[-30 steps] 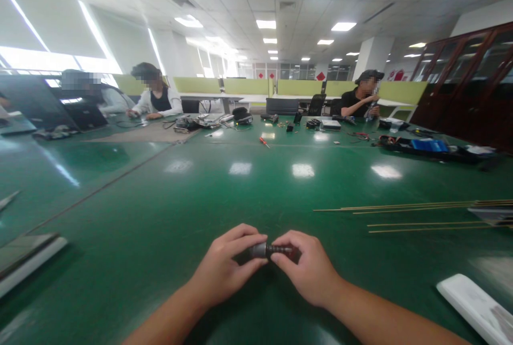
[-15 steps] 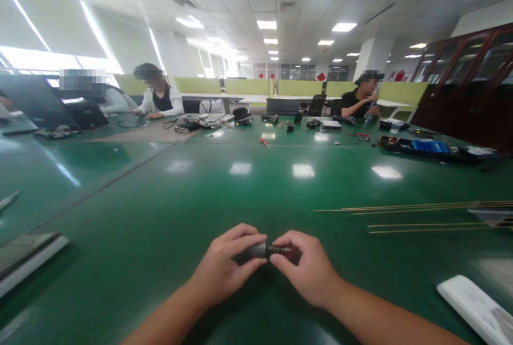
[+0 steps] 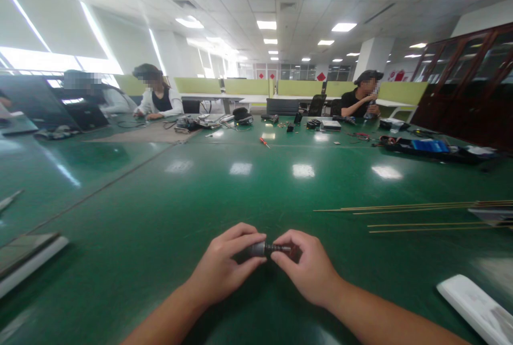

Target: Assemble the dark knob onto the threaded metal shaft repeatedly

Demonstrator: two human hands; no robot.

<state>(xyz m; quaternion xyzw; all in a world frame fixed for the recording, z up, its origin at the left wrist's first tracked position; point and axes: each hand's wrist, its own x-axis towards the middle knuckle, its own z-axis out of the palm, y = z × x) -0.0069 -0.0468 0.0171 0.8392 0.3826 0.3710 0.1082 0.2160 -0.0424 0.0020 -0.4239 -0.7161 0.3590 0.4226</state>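
My left hand (image 3: 222, 267) and my right hand (image 3: 310, 270) meet low in the middle of the view, just above the green table (image 3: 168, 195). Both pinch a small dark cylindrical part (image 3: 267, 249) held level between them. My left fingers wrap its thicker grey-black end, and my right thumb and fingers close on its narrower ribbed end, which shows a reddish tint. Most of the part is hidden by my fingers.
Several thin brass rods (image 3: 417, 214) lie to the right. A white flat object (image 3: 473, 307) sits at the near right, a flat tray (image 3: 24, 259) at the near left. Tools and cables clutter the far table end, where three other people sit.
Almost nothing differs; my hands stay closed on the part, with only a slight shift of my right fingers along it.
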